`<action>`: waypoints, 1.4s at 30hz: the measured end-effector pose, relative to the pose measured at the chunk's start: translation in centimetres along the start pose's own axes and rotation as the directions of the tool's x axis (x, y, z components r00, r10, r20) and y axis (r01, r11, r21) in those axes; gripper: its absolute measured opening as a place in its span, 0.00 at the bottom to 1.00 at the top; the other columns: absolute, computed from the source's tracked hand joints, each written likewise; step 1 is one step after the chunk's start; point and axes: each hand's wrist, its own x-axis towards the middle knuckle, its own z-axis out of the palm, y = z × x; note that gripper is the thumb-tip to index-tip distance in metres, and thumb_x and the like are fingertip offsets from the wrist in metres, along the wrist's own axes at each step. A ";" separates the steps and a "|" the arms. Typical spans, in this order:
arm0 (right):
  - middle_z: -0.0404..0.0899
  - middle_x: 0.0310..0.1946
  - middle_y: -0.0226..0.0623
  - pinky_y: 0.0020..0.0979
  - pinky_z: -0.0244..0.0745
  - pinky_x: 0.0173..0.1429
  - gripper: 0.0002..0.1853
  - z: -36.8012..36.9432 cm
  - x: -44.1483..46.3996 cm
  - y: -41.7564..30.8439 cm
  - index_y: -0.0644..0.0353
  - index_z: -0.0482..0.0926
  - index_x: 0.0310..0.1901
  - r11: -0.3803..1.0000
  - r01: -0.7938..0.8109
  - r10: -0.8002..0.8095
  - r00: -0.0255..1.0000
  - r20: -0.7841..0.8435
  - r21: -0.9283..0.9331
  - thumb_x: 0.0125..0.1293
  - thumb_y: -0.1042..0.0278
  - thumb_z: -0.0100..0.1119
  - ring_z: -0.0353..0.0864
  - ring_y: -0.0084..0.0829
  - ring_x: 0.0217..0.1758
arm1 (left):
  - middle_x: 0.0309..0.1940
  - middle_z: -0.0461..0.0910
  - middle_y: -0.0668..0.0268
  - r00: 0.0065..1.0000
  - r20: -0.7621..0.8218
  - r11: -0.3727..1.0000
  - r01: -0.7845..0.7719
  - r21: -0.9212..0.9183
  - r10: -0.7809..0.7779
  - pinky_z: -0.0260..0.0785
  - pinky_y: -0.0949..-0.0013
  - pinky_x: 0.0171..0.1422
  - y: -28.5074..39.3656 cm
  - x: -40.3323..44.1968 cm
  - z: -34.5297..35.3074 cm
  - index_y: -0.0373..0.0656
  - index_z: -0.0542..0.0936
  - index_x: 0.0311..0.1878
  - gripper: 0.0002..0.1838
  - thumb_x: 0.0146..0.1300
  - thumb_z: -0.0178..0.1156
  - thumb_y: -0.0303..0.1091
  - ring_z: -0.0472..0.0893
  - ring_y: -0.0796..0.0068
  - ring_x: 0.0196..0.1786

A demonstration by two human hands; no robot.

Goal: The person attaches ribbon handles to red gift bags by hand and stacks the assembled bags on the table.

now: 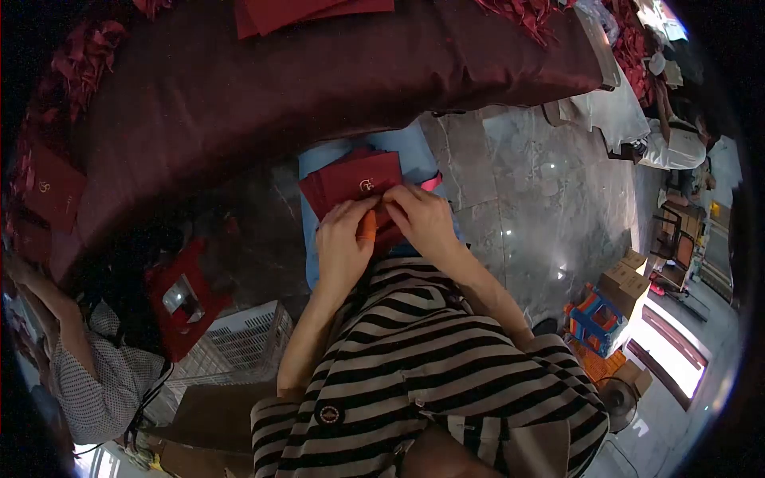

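On my lap, over light blue trousers, lies a small stack of dark red paper packets [355, 175] with a gold emblem on the top one. My left hand [344, 240] is closed at the near edge of the top packet, with something orange around one finger. Beside it, my right hand [424, 225] pinches the same edge, its fingertips close to the left ones. What exactly lies between the fingertips is hidden. More red paper shows below the hands.
A table with a dark red cloth [263, 80] stands ahead, bearing red papers [319, 12] and red ribbon heaps [88, 56]. At left are a person's patterned sleeve [103, 374], a red stool [179, 299] and a white crate [239, 338]. Cardboard boxes [625, 279] stand right.
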 end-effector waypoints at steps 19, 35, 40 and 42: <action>0.73 0.24 0.29 0.30 0.71 0.23 0.12 -1.3 -2.3 0.5 0.49 0.76 0.40 0.897 0.319 -0.326 0.945 0.030 -0.307 0.58 0.57 0.66 0.78 0.28 0.26 | 0.40 0.82 0.63 0.785 0.614 0.936 0.277 -0.217 -0.090 0.69 0.65 0.55 -1.5 4.2 -2.4 0.39 0.83 0.43 0.10 0.63 0.62 0.35 0.80 0.68 0.47; 0.73 0.59 0.54 0.35 0.82 0.48 0.38 -11.0 -1.8 6.2 0.62 0.61 0.69 0.547 -0.639 -0.504 0.263 0.822 0.540 0.61 0.58 0.67 0.83 0.36 0.48 | 0.32 0.78 0.63 0.953 -0.010 0.772 0.239 -0.590 -0.303 0.70 0.74 0.34 -2.6 3.8 0.6 0.36 0.72 0.45 0.05 0.69 0.48 0.23 0.80 0.76 0.32; 0.70 0.56 0.69 0.34 0.85 0.36 0.36 -11.0 -5.3 6.3 0.76 0.63 0.62 -0.432 -0.363 -0.329 0.916 0.230 0.826 0.57 0.64 0.70 0.74 0.53 0.61 | 0.32 0.80 0.61 0.951 0.027 0.859 0.291 -0.422 -0.308 0.73 0.70 0.42 -2.7 4.2 0.5 0.38 0.73 0.50 0.09 0.68 0.51 0.24 0.80 0.76 0.32; 0.75 0.51 0.59 0.28 0.81 0.37 0.27 -12.7 -5.1 5.7 0.71 0.69 0.56 -0.245 -0.263 -0.003 0.963 0.270 0.933 0.64 0.60 0.63 0.80 0.44 0.54 | 0.33 0.80 0.60 0.976 0.006 0.868 0.197 -0.456 -0.218 0.73 0.69 0.43 -2.5 3.8 0.3 0.38 0.73 0.51 0.10 0.67 0.52 0.24 0.80 0.74 0.33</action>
